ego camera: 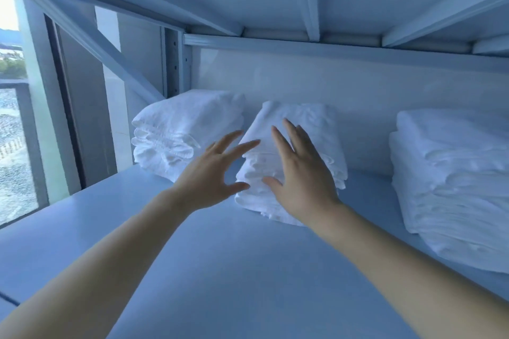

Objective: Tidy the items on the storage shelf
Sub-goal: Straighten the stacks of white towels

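Head view: both hands reach the middle stack (305, 124) of folded linen, apparently to square it.
Left hand (212, 170) and right hand (300, 173), fingers spread and gripping nothing, are at its front. It sits skewed near the shelf (220, 261) back edge, between left pile (187, 124) and right pile (451, 173). It likely needs turning straight next.
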`<control>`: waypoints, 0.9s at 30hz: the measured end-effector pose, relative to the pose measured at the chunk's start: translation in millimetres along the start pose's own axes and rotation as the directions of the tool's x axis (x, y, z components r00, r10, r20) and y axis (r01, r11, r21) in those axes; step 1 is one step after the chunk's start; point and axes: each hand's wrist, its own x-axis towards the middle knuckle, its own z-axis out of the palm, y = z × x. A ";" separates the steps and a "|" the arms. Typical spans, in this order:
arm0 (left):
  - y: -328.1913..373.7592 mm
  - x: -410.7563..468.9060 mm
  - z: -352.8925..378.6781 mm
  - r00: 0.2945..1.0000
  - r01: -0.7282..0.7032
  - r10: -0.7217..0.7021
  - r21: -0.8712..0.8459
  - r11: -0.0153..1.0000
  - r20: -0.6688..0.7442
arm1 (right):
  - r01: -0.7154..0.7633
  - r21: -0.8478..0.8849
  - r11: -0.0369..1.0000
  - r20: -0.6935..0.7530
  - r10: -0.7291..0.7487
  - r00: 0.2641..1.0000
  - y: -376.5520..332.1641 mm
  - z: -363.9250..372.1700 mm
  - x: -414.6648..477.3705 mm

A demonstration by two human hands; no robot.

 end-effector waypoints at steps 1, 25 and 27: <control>8.9 4.3 5.8 0.999 -0.030 0.029 0.039 0.999 0.017 | -0.041 -0.060 0.997 0.019 0.042 0.999 12.7 -1.4 -5.1; -28.3 22.3 33.4 0.999 -0.042 0.042 0.395 0.918 0.009 | -0.013 0.134 0.991 0.111 -0.002 0.994 53.2 66.3 16.5; -40.8 14.2 31.7 0.999 0.019 -0.003 0.413 0.910 -0.040 | -0.049 0.094 0.994 0.136 0.036 0.990 46.8 71.4 28.3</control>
